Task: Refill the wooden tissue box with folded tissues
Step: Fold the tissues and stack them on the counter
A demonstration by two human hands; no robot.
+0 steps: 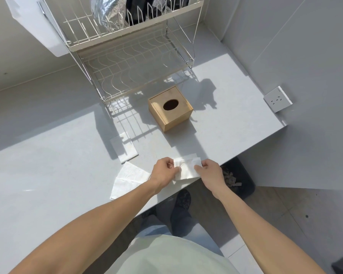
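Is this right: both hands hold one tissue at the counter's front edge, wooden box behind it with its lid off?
Not quite. The head view shows the wooden box with its lid on, the oval slot facing up. The rest holds: the left hand and right hand both pinch one tissue at the counter's front edge.

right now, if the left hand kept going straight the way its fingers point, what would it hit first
The tissue it already pinches, then the right hand holding the other end. The left hand points right across the counter edge, not toward the wooden tissue box, though depth is unclear.
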